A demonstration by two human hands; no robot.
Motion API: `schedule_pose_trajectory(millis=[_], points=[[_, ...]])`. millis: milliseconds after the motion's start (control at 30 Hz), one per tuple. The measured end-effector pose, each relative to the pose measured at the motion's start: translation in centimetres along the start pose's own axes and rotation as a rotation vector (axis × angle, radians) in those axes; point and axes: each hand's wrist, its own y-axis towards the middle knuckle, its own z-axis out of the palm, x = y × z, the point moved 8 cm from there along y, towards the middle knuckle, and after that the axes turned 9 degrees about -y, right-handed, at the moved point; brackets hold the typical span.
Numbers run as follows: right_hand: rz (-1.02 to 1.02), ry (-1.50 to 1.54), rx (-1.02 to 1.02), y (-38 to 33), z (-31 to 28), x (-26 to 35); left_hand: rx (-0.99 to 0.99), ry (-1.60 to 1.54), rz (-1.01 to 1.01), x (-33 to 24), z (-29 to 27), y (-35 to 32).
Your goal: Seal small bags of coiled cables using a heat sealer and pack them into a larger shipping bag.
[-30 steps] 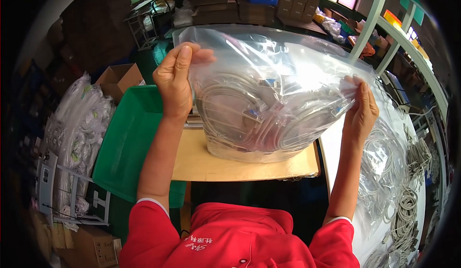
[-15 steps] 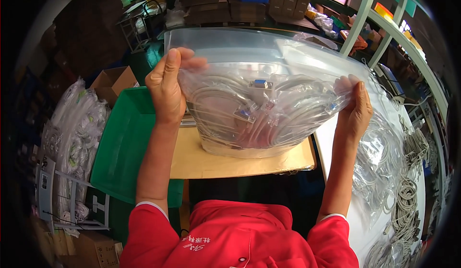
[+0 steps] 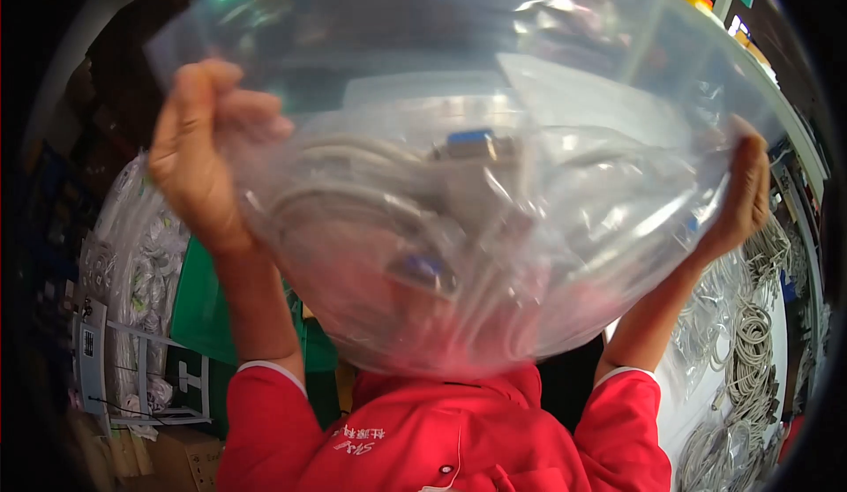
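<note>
A large clear plastic bag (image 3: 494, 254) fills most of the view, held up close to the camera. Inside it lie coiled grey cables with blue-ended connectors (image 3: 468, 143). My left hand (image 3: 198, 152) grips the bag's upper left edge, fingers pinched on the film. At the far right, my right hand (image 3: 745, 196) clutches the bag's opposite edge. Both arms are raised, with red sleeves at the bottom of the picture. The bag hides the surface below it.
A green bin (image 3: 198, 307) sits at the lower left behind my left arm. Bagged white cables (image 3: 132, 254) are piled further left. Loose coils of grey cable (image 3: 750, 351) lie on a white surface at the right.
Both hands have lifted the bag up from the cardboard-topped surface toward the camera. It now covers the table, the box and the room behind.
</note>
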Motion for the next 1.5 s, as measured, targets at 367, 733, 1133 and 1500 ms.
schedule_pose_trajectory(millis=[367, 733, 1133, 1500], points=[[0.775, 0.06, 0.172, -17.4, 1.0, -21.6, -0.098, 0.346, -0.386, 18.7, -9.7, -9.4], [0.772, -0.198, 0.369, -22.2, 0.0, -27.1, -0.163, 0.27, -0.551, 25.8, -15.0, -13.6], [1.299, 0.132, 0.148, -24.8, 0.7, -29.1, -0.255, 0.141, -0.726, 26.7, -15.2, -13.6], [1.198, 0.061, 0.28, -24.6, 1.4, -29.5, -0.285, 0.142, -0.711, 26.6, -15.9, -13.9]])
